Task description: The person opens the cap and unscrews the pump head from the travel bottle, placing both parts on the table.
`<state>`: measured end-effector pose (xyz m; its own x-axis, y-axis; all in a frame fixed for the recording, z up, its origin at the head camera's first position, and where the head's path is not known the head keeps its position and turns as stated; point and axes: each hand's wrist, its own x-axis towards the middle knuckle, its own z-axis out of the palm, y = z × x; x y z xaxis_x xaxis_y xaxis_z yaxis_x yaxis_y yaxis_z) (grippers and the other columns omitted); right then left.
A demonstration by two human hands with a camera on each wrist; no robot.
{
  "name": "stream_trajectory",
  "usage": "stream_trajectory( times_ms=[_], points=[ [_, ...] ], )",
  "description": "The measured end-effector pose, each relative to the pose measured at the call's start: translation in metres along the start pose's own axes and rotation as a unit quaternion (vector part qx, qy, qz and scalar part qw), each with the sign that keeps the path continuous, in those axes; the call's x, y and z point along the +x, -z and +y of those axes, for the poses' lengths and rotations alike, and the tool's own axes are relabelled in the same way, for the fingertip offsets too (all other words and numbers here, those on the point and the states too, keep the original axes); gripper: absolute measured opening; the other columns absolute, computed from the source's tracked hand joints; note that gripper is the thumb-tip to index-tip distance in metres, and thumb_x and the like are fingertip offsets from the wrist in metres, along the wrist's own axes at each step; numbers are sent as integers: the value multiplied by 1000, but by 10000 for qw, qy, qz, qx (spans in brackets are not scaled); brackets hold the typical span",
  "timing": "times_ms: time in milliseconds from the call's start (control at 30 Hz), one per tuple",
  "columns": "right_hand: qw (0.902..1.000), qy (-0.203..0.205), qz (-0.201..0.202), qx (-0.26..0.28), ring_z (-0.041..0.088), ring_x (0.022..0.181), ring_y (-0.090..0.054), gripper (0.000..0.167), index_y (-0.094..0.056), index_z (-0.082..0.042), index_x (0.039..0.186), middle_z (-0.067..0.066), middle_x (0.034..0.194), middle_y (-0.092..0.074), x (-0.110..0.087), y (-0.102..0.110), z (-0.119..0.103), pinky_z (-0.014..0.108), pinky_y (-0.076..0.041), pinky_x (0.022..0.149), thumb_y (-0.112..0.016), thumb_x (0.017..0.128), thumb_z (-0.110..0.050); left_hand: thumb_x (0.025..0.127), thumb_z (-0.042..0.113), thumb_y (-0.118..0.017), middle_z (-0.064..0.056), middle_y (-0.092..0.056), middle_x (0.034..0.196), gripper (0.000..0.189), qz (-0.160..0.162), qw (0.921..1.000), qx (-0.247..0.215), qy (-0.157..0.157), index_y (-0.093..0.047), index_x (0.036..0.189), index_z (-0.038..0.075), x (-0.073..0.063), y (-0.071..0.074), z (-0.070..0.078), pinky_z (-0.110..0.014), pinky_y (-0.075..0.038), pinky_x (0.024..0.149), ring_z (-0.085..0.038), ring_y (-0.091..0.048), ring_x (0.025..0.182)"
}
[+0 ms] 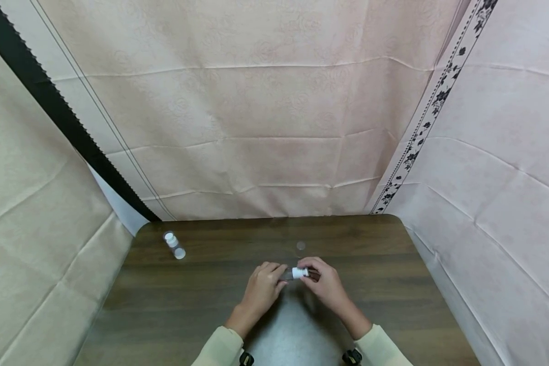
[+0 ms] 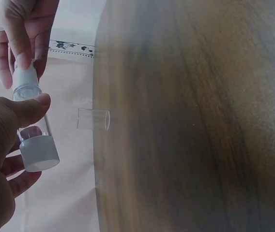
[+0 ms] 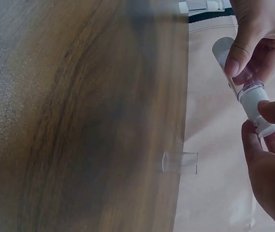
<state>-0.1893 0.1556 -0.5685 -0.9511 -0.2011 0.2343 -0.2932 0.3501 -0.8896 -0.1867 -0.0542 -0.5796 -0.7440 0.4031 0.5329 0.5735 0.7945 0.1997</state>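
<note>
Held level over the table is a clear pump bottle (image 1: 299, 273) with a white base and a white top section (image 3: 253, 102). My left hand (image 1: 262, 284) grips its clear body, the thumb lying along the near side in the left wrist view. From the other end, my right hand (image 1: 326, 284) pinches the white top between thumb and fingers. A clear cylindrical cap (image 2: 94, 119) stands on the table just beyond the hands. Part of the bottle's body is hidden behind the left fingers.
A second clear and white bottle (image 1: 174, 245) stands near the table's far left corner. The dark wooden table (image 1: 164, 310) has rounded far corners, with pale cloth (image 1: 265, 162) hanging behind it and at both sides.
</note>
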Motion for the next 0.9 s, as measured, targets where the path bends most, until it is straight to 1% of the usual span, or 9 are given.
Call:
stream_trajectory(
  times_ms=[133,200,300,367,433,533,633,767,900],
  points=[
    [9999,-115,-3,129,28,119,-68,37,-72,-8,115,10,133,-66,0,1,2,33,-58,95,-81,83,7,80,25,-91,-3,-75,106,40,-125,9999,40,46,-77,115,11,1,1,1,-34,-57,79,-17,-69,96],
    [9996,-263,29,124,29,121,-67,39,-71,-10,118,11,134,-66,0,2,2,34,-57,96,-83,83,3,80,25,-91,-3,-75,106,40,-148,9999,50,57,-77,115,11,1,1,1,-34,-56,78,-17,-68,96],
    [9985,-530,113,-40,27,119,-68,34,-70,-14,119,10,128,-69,0,2,3,34,-59,94,-82,88,-8,80,25,-91,-2,-75,105,40,-124,9999,84,20,-77,114,11,1,-1,1,-34,-56,77,-17,-68,95],
    [9971,-695,170,-244,24,112,-70,27,-71,-15,118,8,120,-72,0,2,4,32,-60,91,-78,93,-15,79,25,-92,-2,-75,105,40,-112,9999,121,-18,-77,114,11,1,-3,1,-33,-55,77,-17,-67,94],
    [9960,-744,188,-463,20,104,-72,20,-72,-13,115,6,112,-75,0,2,5,29,-60,86,-74,96,-18,79,25,-92,-2,-75,105,40,-133,9998,158,-50,-77,114,11,1,-4,1,-32,-55,76,-17,-67,93],
    [9945,-751,153,-717,13,90,-69,13,-74,-12,109,2,99,-75,0,3,6,25,-56,77,-72,98,-20,79,25,-91,-1,-75,105,40,-181,9996,192,-59,-77,114,12,1,-5,3,-32,-54,75,-16,-67,93],
    [9939,-802,72,-757,8,81,-66,9,-75,-13,105,0,92,-73,0,4,7,23,-52,69,-72,98,-18,80,26,-91,-1,-76,105,40,-234,9996,181,-16,-77,114,12,2,-4,4,-31,-54,76,-16,-67,93],
    [9944,-845,-63,-627,8,80,-67,10,-74,-16,107,-1,93,-74,0,5,9,22,-53,66,-73,98,-18,81,26,-90,-1,-75,106,39,-308,9994,130,61,-77,115,12,2,-4,3,-31,-54,76,-16,-66,94],
    [9953,-701,-132,-651,11,86,-70,15,-74,-17,109,1,99,-76,1,7,9,24,-56,70,-76,95,-16,81,25,-90,0,-75,105,39,-345,9993,95,96,-77,116,13,2,-3,2,-32,-54,75,-15,-66,93]
  ],
)
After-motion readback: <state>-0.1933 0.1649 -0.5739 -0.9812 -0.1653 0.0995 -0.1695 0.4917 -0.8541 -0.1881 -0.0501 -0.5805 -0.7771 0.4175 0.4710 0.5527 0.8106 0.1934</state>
